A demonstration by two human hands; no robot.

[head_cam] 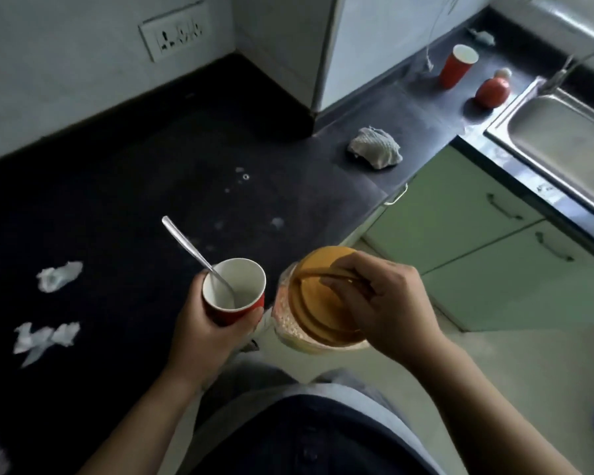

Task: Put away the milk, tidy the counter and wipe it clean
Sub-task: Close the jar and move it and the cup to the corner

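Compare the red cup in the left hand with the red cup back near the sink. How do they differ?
The held cup is gripped by the left hand; the far cup stands free on the counter. The held cup has a spoon in it; the far cup shows none. Both are red outside, white inside, open-topped.

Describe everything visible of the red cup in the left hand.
The red cup looks like paper: red outside, white inside, no liquid visible. It is held roughly upright near the edge of the counter, the left hand gripping its lower wall. A metal spoon stands in it, handle leaning out leftward over the rim. An orange-lidded jar is beside it.
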